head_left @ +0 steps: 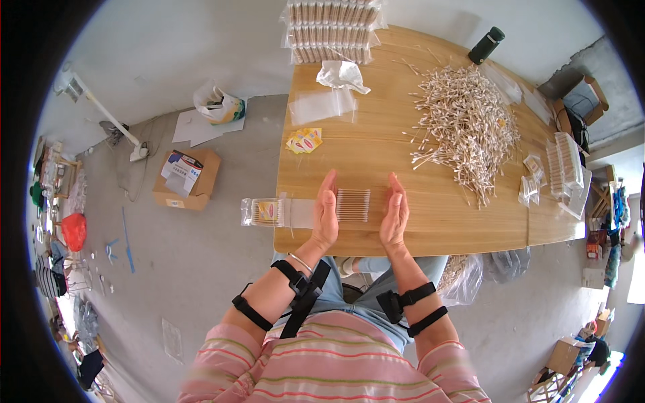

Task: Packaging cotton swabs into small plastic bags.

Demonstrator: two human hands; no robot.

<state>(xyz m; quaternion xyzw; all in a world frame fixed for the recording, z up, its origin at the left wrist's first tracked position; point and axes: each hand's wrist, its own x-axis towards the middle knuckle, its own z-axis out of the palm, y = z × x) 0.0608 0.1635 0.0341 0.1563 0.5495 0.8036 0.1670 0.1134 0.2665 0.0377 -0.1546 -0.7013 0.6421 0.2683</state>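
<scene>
A flat row of cotton swabs (353, 205) lies side by side near the table's front edge, between my two palms. My left hand (326, 213) stands on edge at the row's left end, fingers straight, holding nothing. On the other side my right hand (394, 213) is held the same way, open, with a strip of bare wood between it and the swabs. Left of my left hand is a clear plastic bag (299, 213). Beside it, a filled pack of swabs with a yellow card (266, 211) juts over the table's left edge.
A large heap of loose swabs (467, 127) covers the table's right side. Stacked swab packs (330, 33), flat clear bags (322, 107) and yellow cards (304, 140) lie at the left. A dark green bottle (486, 46) stands far right; more packs (566, 161) sit at the right edge.
</scene>
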